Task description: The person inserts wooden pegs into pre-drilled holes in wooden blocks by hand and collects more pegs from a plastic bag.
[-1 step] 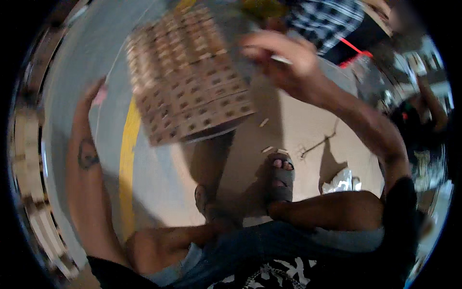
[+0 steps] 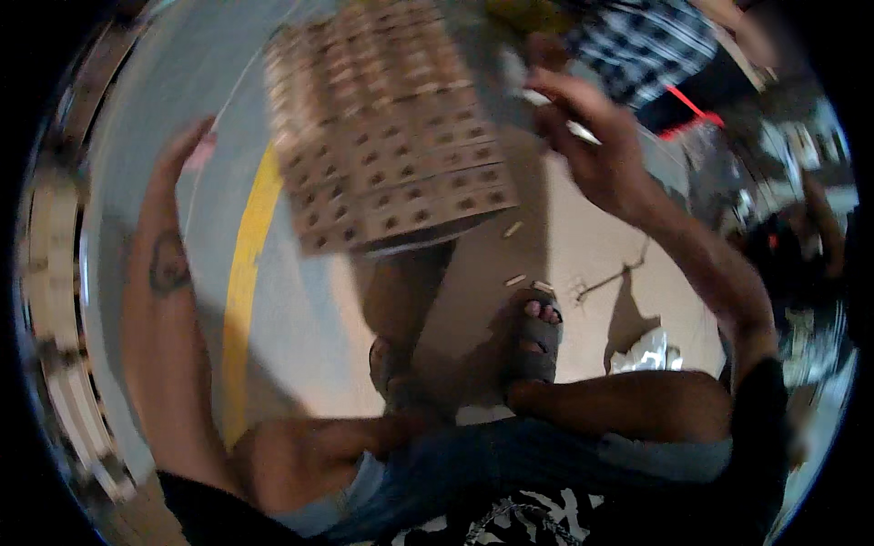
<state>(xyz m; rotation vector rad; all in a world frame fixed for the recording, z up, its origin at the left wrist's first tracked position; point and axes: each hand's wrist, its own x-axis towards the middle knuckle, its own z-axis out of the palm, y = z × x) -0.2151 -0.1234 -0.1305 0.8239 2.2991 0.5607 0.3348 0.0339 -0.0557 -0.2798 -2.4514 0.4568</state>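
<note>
A large brown stack of blocks (image 2: 401,177) stands ahead of me, its near side dotted with dark round holes. The upper part shows rows of ridges, blurred. My left hand (image 2: 185,147) is to the left of the stack, apart from it, with its fingers stretched forward and seen edge-on. On the other side, my right hand (image 2: 603,150) hovers beside the stack with curled fingers. Small pale pieces (image 2: 583,134) show in it, too blurred to name. Short pale pegs (image 2: 514,229) lie on the floor between the stack and my right foot.
A yellow line (image 2: 250,264) runs along the grey floor at the left. Brown sheeting lies under my sandalled feet (image 2: 539,341). Clear crumpled plastic (image 2: 648,353) lies to the right. Another person in a checked garment (image 2: 642,45) is close by at the far right. Pallet-like boards (image 2: 55,255) line the left.
The stack and both hands appear a little higher in the picture, and the stack and right hand farther right. My right hand stands slightly farther from the stack.
</note>
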